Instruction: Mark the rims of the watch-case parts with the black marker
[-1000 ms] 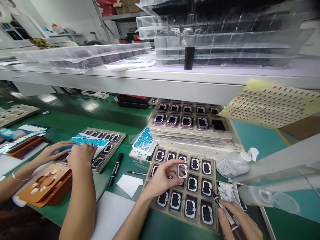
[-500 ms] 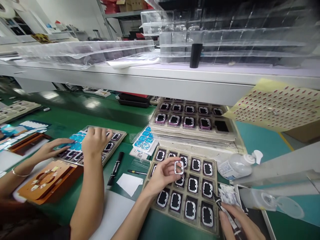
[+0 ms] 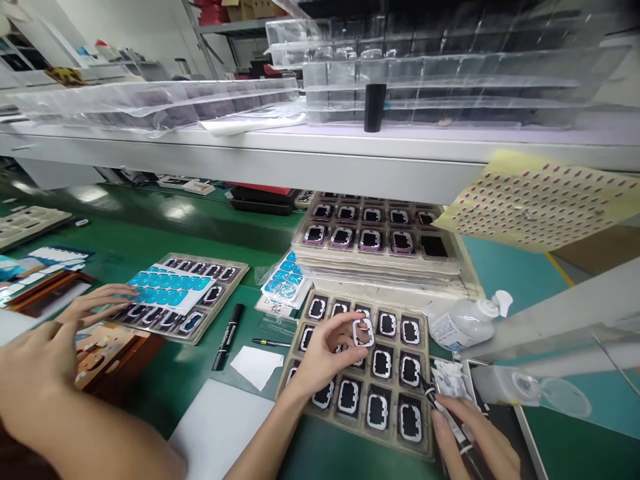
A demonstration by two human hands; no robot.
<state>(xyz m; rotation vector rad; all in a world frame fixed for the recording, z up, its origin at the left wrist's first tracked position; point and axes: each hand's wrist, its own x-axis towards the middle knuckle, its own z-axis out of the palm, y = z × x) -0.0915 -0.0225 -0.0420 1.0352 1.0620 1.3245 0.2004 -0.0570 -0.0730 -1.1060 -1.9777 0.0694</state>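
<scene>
Between the thumb and fingers of my left hand is a small white rounded frame, held up over a compartmented tray. Dark watch-like parts with white rims, such as this one, sit in the tray's pockets. My right hand grips a black marker pen, its tip pointing up and left at the tray's right edge, near a part in the right column. Whether the tip touches that part I cannot tell.
Stacked trays stand behind mine. A pump bottle and an open-lidded bottle are at the right. Another marker and white paper lie left. A co-worker's hands are beside a tray with a blue sticker sheet.
The view has shifted slightly. My hands keep hold of the frame and the marker. The co-worker's nearer hand has pulled back left from the sticker sheet, uncovering it.
</scene>
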